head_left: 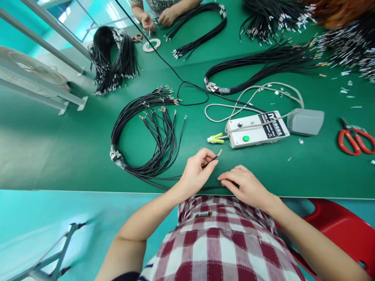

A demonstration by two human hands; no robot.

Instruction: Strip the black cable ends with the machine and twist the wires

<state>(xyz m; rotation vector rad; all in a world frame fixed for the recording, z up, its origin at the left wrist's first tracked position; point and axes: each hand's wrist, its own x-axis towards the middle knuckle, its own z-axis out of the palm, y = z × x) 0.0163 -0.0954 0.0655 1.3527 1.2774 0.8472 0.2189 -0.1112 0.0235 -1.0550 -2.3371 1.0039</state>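
Note:
Between thumb and fingers, my left hand [197, 171] pinches a black cable [211, 160], whose stripped end shows copper-coloured wires pointing up and right. Just to its right, my right hand [246, 185] has its thumb and fingers close together near another dark cable by the table edge; whether it grips that cable is unclear. A looped bundle of black cables [117, 128] with fanned, stripped ends lies left of my hands. Beyond my hands sits a white box [258, 130] with a green button, a knob and a yellow-green clip [216, 138] at its left end.
Red-handled pliers [356, 140] lie at the right. A grey block [306, 121] with a looped cord adjoins the box. More cable bundles [243, 72] cover the far side of the green table [96, 168]. A person's hands [158, 20] work at the top near a white ring [151, 45].

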